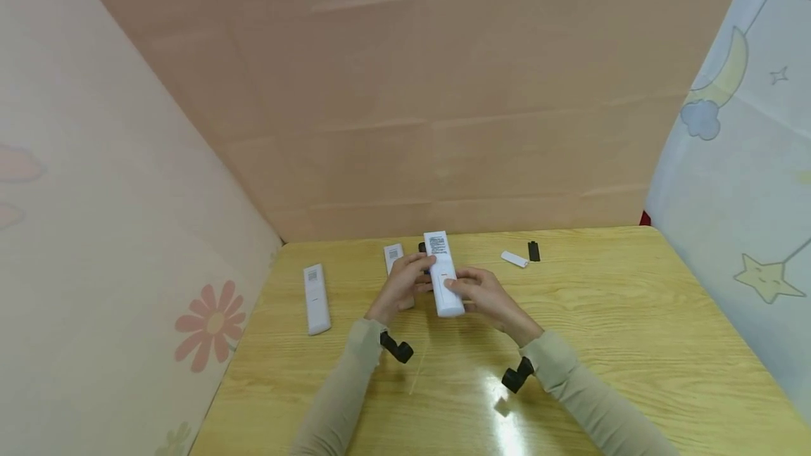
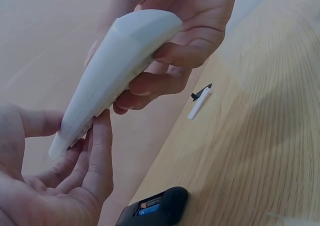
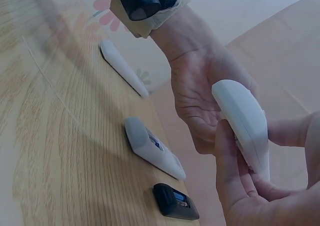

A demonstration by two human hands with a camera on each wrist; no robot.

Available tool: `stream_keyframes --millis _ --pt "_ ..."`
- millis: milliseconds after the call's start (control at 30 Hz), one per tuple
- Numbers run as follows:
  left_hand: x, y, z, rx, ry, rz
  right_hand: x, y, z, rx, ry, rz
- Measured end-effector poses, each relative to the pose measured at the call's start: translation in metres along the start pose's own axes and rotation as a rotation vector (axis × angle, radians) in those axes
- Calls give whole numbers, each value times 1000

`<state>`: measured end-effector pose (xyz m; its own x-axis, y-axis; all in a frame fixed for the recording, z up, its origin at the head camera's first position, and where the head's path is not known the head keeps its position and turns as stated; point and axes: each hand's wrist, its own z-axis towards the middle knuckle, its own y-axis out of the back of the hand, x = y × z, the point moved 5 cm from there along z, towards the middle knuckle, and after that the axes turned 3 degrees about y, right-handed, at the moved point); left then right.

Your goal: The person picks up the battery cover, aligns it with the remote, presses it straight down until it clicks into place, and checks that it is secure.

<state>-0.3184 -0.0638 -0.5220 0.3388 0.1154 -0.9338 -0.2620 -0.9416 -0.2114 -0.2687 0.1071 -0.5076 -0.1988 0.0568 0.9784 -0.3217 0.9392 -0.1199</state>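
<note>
Both hands hold a white remote control (image 1: 441, 294) above the table, its labelled back turned up. My left hand (image 1: 403, 281) grips its left side toward the far end, thumb on the back and fingers underneath. From the right, my right hand (image 1: 486, 299) pinches the nearer end, with the thumb (image 1: 453, 284) resting on the battery cover area. The buttons face down, mostly hidden behind fingers in the left wrist view. Beneath my left hand lies a second white remote (image 3: 152, 148), its battery compartment uncovered and a blue battery showing.
A black remote (image 2: 159, 206) with batteries in its open compartment lies behind the hands. Another white remote (image 1: 317, 299) lies face down at the left. A white battery cover (image 1: 514, 259) and a black battery cover (image 1: 534, 252) lie at the back right of the wooden table (image 1: 621, 329).
</note>
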Motion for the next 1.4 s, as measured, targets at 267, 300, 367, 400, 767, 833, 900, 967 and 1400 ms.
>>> stream_keyframes --millis 267,300,367,400,767,833,900,967,1400 --pt "-5 11 -4 -36 -23 -25 3 -9 -3 79 42 -15" --pt "-6 12 -5 -37 -25 -25 3 -10 -3 85 49 -22" --pt "-6 15 -5 -37 -30 -23 2 -12 -3 96 64 -36" --pt "-6 16 -5 -36 -31 -22 2 -12 -3 99 68 -41" --pt "-8 26 -8 -72 -39 -18 1 -17 -6 116 65 -54" --pt "-8 27 -8 -85 -40 -28 1 -19 -5 122 62 -50" --pt "-8 29 -8 -101 -41 -36 1 -21 -4 126 65 -53" --pt "-9 32 -8 -114 -43 -38 2 -23 -2 137 75 -58" --pt "-9 49 -10 -124 -14 -54 3 -37 6 149 93 -56"
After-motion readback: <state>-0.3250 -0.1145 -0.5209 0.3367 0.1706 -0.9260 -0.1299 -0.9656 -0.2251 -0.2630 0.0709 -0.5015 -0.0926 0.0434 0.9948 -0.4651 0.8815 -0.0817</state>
